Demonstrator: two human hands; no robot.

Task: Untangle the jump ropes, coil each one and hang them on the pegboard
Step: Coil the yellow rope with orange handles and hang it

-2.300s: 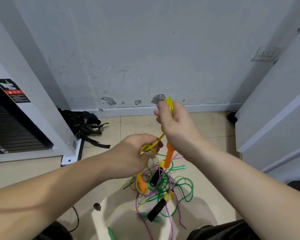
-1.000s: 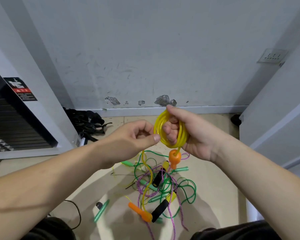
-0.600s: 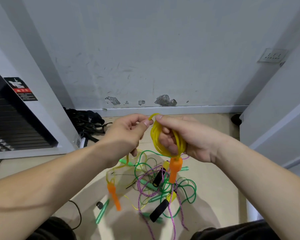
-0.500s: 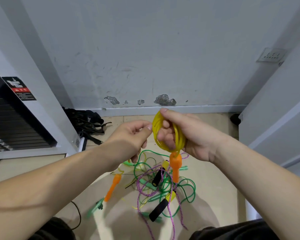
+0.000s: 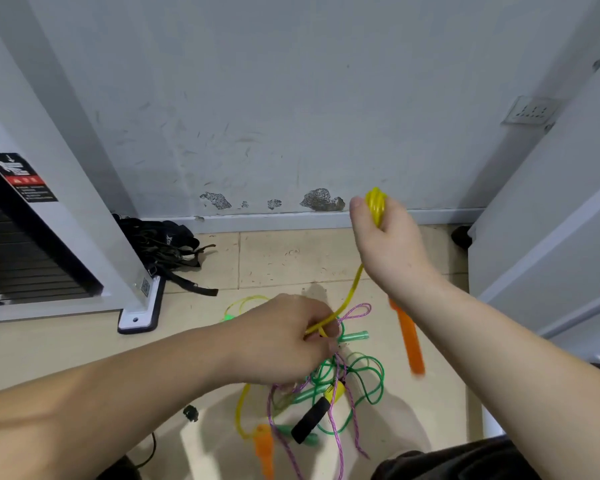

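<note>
One yellow rope point(image 5: 351, 291), right hand point(image 5: 388, 247) gripping its coil point(image 5: 376, 204), left hand point(image 5: 281, 341) apparently pinching it

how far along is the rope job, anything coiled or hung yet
Nothing is hung, and no pegboard is in view. In hand: the yellow rope, partly coiled. The right hand grips its loops while the left hand pinches the loose strand; one orange handle dangles below the right hand. Left: the green rope and purple rope lie tangled on the floor, uncoiled.
</note>
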